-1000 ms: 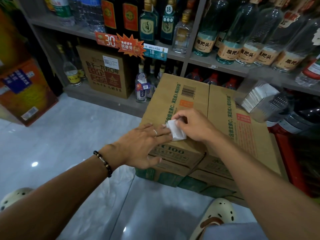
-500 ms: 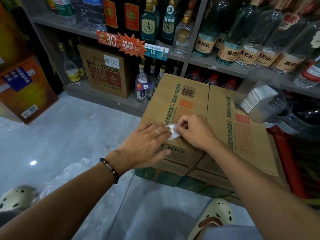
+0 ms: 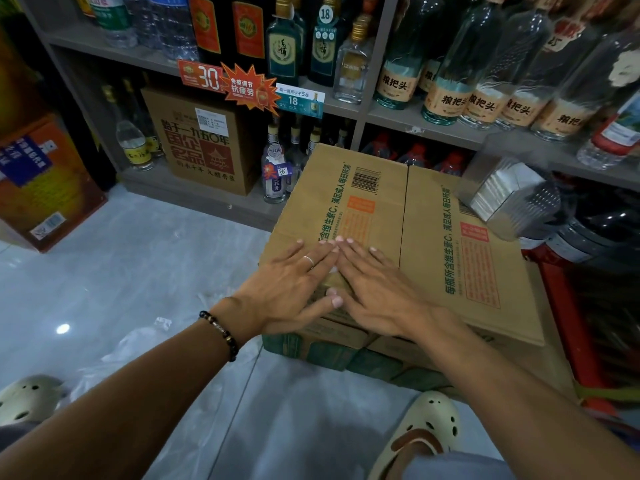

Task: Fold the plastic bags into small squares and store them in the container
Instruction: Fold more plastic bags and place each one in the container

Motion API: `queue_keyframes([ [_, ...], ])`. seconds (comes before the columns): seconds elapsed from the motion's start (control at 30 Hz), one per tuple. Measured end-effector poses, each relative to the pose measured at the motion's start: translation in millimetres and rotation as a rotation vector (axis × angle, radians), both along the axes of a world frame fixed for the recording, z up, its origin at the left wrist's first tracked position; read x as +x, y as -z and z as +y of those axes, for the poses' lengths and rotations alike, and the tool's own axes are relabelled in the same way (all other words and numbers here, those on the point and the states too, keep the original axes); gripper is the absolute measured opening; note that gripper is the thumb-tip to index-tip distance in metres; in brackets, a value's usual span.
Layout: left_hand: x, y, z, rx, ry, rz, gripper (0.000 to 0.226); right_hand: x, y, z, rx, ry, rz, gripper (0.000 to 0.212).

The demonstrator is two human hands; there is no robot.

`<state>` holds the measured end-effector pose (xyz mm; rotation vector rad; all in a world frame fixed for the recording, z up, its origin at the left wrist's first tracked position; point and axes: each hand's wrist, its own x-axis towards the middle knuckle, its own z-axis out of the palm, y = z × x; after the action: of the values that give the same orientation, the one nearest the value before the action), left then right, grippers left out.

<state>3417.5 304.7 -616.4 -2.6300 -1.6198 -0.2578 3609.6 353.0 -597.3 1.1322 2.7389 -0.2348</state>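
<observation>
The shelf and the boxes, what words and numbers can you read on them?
"30" on the red price tag.
"抗疲劳" on the orange star sign.
"18" on the white and teal price tag.
"18" on the neck tag of the dark green bottle.
"粮把头" on the tan labels of the clear bottles.
"国企名品" on the brown box on the shelf.
"满足成人每日所需" on the cardboard box under the hands.
Barcode digits and orange panels: too small.

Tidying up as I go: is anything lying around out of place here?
Yes: loose clear plastic bags lie crumpled on the floor left of the cardboard box, still unfolded. Both hands press flat on the box.
</observation>
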Motion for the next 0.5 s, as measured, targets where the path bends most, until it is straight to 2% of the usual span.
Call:
queue_keyframes([
  [0.33, -25, 7, -12, 0.071, 0.032, -0.007, 0.071, -2, -1, 0, -0.017, 0.017, -0.032, 0.077],
  [0.5, -33, 9, -21, 0.081, 0.009, -0.067, 0.061, -4, -2, -1, -0.009, 0.022, -0.028, 0.08],
])
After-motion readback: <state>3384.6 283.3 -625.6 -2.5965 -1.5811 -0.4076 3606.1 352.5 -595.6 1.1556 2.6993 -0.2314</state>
